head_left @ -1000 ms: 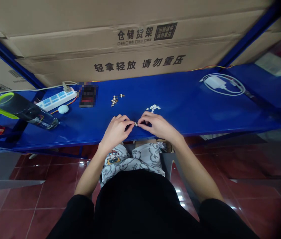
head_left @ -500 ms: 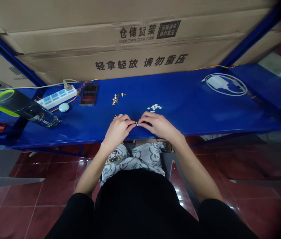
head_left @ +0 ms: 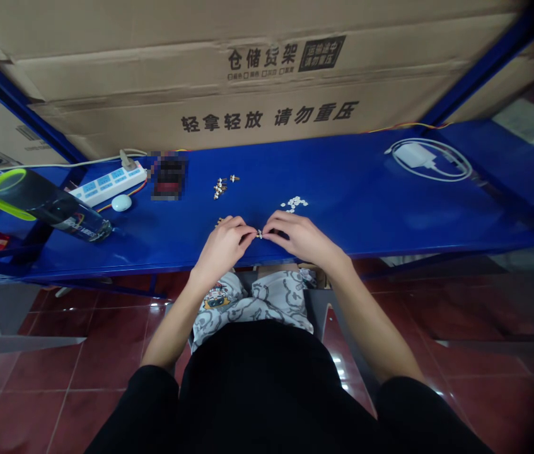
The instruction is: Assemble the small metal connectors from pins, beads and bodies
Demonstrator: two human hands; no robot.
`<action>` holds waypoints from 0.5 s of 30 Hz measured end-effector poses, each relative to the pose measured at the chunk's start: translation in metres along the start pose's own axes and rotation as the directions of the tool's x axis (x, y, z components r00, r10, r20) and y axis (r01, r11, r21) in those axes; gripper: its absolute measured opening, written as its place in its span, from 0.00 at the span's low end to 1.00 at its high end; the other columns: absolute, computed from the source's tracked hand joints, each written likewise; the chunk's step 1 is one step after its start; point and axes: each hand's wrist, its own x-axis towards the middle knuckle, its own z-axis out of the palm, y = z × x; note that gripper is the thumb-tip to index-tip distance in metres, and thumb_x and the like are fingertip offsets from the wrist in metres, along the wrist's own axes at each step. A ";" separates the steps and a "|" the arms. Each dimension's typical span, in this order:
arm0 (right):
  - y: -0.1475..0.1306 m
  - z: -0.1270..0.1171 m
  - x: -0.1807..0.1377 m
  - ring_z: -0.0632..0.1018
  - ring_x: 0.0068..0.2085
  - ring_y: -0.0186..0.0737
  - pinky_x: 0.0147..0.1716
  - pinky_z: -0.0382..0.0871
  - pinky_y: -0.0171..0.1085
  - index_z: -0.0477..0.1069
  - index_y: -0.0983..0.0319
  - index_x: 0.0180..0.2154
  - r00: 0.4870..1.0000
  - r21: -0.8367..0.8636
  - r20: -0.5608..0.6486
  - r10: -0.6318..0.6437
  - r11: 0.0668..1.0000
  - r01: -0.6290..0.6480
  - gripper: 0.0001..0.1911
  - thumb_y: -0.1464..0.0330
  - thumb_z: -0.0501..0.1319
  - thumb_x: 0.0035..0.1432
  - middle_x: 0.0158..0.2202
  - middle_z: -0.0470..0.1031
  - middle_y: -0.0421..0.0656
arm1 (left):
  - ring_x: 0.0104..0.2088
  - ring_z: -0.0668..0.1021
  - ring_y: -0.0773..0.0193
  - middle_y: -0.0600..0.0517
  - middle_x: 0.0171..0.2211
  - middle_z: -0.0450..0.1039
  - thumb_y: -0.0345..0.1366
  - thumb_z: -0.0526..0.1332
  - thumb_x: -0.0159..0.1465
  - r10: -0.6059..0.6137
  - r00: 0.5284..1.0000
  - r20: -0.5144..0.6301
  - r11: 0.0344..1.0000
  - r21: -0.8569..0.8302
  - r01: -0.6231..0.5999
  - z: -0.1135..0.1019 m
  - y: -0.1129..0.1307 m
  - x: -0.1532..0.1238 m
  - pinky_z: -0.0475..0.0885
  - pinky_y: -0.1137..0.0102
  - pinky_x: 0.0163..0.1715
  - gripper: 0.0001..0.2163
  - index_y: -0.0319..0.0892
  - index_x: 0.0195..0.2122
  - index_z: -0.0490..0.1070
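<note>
My left hand (head_left: 223,244) and my right hand (head_left: 296,236) meet over the front of a blue shelf (head_left: 352,208), fingers pinched together on one small metal part (head_left: 259,234) held between them. A little pile of small white pieces (head_left: 294,202) lies just beyond my right hand. Farther back, left of centre, sits a cluster of small metal parts (head_left: 220,186). One more tiny piece peeks out behind my left hand's knuckles.
Large cardboard boxes (head_left: 267,82) stand along the back of the shelf. At the left are a white power strip (head_left: 106,183), a small pale blue oval object (head_left: 121,202) and a dark bottle with a green rim (head_left: 40,203). A white charger with coiled cable (head_left: 425,157) lies at the right.
Both hands stay pinched on the small part; only the fingers shift slightly. The view has drifted a little.
</note>
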 end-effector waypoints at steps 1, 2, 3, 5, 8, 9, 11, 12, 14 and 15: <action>0.000 0.000 0.000 0.77 0.41 0.45 0.42 0.71 0.44 0.77 0.60 0.42 1.000 0.000 -0.002 0.007 1.000 -0.007 0.12 0.65 0.55 0.70 0.42 0.76 0.48 | 0.40 0.76 0.60 0.52 0.37 0.75 0.34 0.58 0.73 -0.003 1.000 -0.001 1.000 0.000 0.003 -0.001 0.000 0.000 0.70 0.61 0.49 0.09 0.44 0.42 0.80; 0.000 0.001 0.000 0.77 0.41 0.45 0.42 0.71 0.44 0.77 0.60 0.42 1.000 -0.001 -0.004 0.009 1.000 -0.009 0.12 0.65 0.55 0.70 0.43 0.76 0.48 | 0.40 0.76 0.60 0.52 0.37 0.75 0.34 0.58 0.73 -0.004 1.000 0.001 1.000 0.001 0.004 -0.002 0.001 0.000 0.70 0.60 0.49 0.09 0.44 0.42 0.80; 0.001 0.001 0.000 0.77 0.41 0.45 0.42 0.71 0.44 0.77 0.60 0.42 1.000 -0.001 -0.006 0.010 1.000 -0.010 0.12 0.65 0.55 0.70 0.43 0.76 0.49 | 0.40 0.75 0.60 0.51 0.37 0.75 0.34 0.58 0.73 -0.002 1.000 0.005 1.000 0.004 0.002 -0.003 0.001 -0.001 0.71 0.60 0.49 0.09 0.44 0.42 0.80; 0.001 0.003 0.001 0.77 0.42 0.45 0.43 0.71 0.45 0.77 0.60 0.42 1.000 0.002 -0.014 0.007 1.000 -0.007 0.12 0.65 0.55 0.70 0.43 0.75 0.48 | 0.41 0.75 0.59 0.51 0.38 0.75 0.35 0.59 0.72 0.008 1.000 0.014 1.000 0.011 -0.009 -0.004 0.002 -0.001 0.71 0.60 0.48 0.08 0.43 0.43 0.80; 0.003 0.005 0.001 0.77 0.42 0.45 0.43 0.71 0.45 0.76 0.60 0.42 1.000 0.001 -0.022 0.002 1.000 -0.002 0.12 0.65 0.55 0.70 0.43 0.75 0.48 | 0.41 0.75 0.59 0.51 0.38 0.75 0.36 0.61 0.71 0.016 1.000 0.014 1.000 0.014 -0.016 -0.003 0.002 -0.001 0.71 0.61 0.50 0.07 0.43 0.45 0.79; 0.003 0.005 0.002 0.77 0.43 0.46 0.43 0.71 0.45 0.76 0.60 0.42 1.000 -0.002 -0.022 -0.002 1.000 0.001 0.12 0.65 0.55 0.70 0.43 0.75 0.48 | 0.41 0.75 0.59 0.51 0.38 0.76 0.36 0.62 0.71 0.013 1.000 0.010 1.000 0.014 -0.014 -0.002 0.002 0.000 0.71 0.61 0.50 0.07 0.43 0.44 0.79; 0.003 0.006 0.002 0.77 0.43 0.46 0.44 0.71 0.45 0.76 0.60 0.42 1.000 -0.012 -0.020 -0.008 1.000 0.008 0.12 0.65 0.55 0.71 0.44 0.75 0.48 | 0.41 0.75 0.59 0.51 0.38 0.76 0.36 0.61 0.71 0.008 1.000 0.005 1.000 0.015 -0.009 0.000 0.000 0.000 0.71 0.62 0.49 0.08 0.43 0.44 0.79; 0.002 0.006 0.002 0.77 0.44 0.46 0.44 0.71 0.45 0.76 0.59 0.42 1.000 -0.016 -0.022 -0.010 1.000 0.009 0.12 0.64 0.54 0.71 0.44 0.75 0.49 | 0.41 0.75 0.59 0.51 0.39 0.76 0.36 0.61 0.72 0.009 1.000 0.004 1.000 0.016 -0.009 0.001 -0.001 0.000 0.71 0.62 0.48 0.08 0.43 0.44 0.79; 0.001 0.006 0.002 0.76 0.44 0.47 0.44 0.71 0.46 0.75 0.59 0.44 0.999 -0.020 -0.031 -0.008 1.000 0.007 0.12 0.64 0.54 0.71 0.44 0.76 0.49 | 0.41 0.76 0.59 0.51 0.39 0.76 0.36 0.60 0.72 0.013 1.000 0.003 1.000 0.019 -0.013 0.002 -0.002 0.001 0.71 0.62 0.47 0.08 0.43 0.44 0.79; 0.000 0.006 0.002 0.76 0.45 0.47 0.44 0.71 0.46 0.75 0.59 0.45 0.999 -0.020 -0.035 -0.005 1.000 0.004 0.12 0.64 0.54 0.71 0.45 0.76 0.49 | 0.41 0.76 0.59 0.51 0.38 0.76 0.36 0.59 0.72 0.014 1.000 0.001 1.000 0.022 -0.014 0.002 -0.002 0.001 0.71 0.62 0.47 0.08 0.43 0.44 0.79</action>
